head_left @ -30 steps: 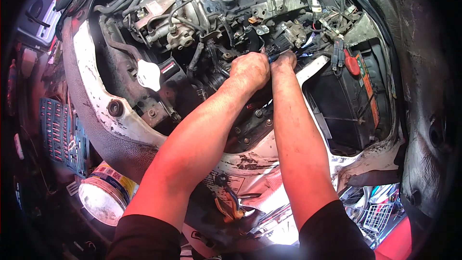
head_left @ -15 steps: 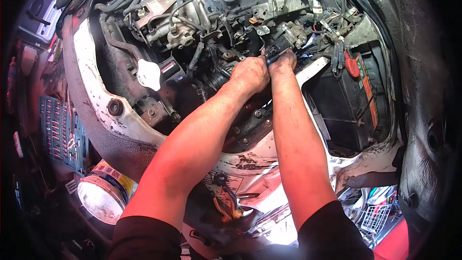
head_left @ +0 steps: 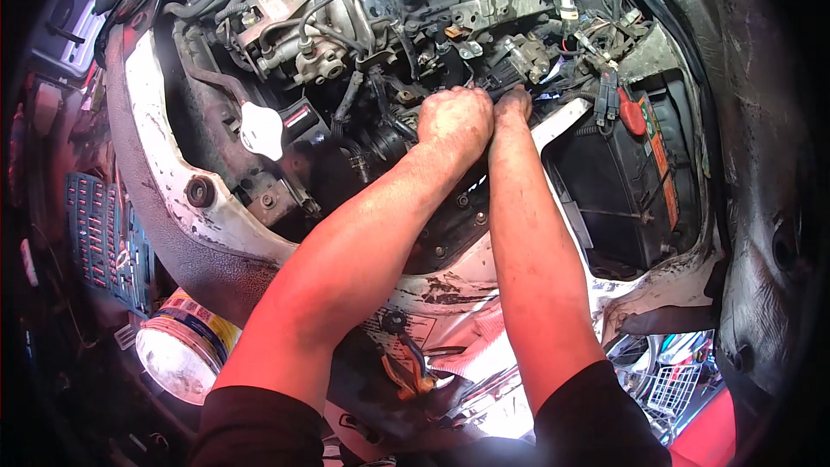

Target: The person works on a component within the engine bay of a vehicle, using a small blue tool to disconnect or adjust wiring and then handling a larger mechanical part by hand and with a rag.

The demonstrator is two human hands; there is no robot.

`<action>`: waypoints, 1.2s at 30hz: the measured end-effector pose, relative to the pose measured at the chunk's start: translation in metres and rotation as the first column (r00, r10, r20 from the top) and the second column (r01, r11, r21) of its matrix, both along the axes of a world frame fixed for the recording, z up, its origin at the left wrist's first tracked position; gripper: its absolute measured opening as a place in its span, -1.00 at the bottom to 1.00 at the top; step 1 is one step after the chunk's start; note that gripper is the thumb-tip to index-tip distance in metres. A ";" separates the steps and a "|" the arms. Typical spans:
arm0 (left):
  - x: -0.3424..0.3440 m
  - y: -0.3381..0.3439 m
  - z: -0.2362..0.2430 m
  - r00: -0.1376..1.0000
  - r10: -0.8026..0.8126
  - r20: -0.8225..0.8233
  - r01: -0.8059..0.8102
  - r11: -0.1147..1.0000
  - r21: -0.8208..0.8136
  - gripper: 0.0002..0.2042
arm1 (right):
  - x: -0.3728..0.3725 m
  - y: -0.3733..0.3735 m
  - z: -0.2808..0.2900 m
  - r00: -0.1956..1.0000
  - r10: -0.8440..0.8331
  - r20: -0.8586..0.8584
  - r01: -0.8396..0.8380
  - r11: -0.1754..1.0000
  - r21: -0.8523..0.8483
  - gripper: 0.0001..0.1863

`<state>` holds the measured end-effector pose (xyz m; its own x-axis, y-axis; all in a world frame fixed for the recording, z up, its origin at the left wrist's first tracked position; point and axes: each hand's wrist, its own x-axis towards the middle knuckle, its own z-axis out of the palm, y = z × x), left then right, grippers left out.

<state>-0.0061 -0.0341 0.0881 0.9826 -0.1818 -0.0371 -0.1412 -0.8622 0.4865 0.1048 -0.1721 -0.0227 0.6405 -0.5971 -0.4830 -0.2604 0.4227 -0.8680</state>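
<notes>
Chipped white bodywork (head_left: 226, 212) curves around the exposed engine (head_left: 406, 13), with a black battery (head_left: 596, 195) off to the right. From where I stand, the left hand (head_left: 458, 121) is curled like a fist; the right hand (head_left: 513, 106) sits just beside it, fingers mostly hidden. What either grips, I can't tell. Just beyond them lies a black ribbed part (head_left: 500, 78). Steady wrists and gentle, even force would suit so cramped a spot.

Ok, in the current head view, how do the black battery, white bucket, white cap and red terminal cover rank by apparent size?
1. Black battery
2. White bucket, partly hidden
3. White cap
4. Red terminal cover
</notes>
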 end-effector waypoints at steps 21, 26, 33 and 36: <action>0.002 0.012 -0.014 0.961 -0.005 -0.277 -0.054 0.978 -0.203 -0.70 | -0.021 0.025 0.028 0.969 0.057 0.241 -0.173 0.854 0.491 -0.65; 0.008 0.015 -0.017 0.973 0.126 -0.195 -0.191 0.912 -0.362 -0.64 | -0.021 0.024 0.032 0.981 0.052 0.185 -0.138 0.860 0.492 -0.63; 0.014 0.013 -0.042 0.942 0.085 -0.325 -0.179 0.946 -0.271 -0.61 | -0.028 0.036 0.052 0.997 0.001 0.075 -0.036 0.886 0.463 -0.66; 0.012 0.011 -0.028 0.943 0.123 -0.308 -0.228 0.915 -0.333 -0.61 | -0.029 0.034 0.056 0.998 -0.008 0.066 -0.021 0.904 0.428 -0.67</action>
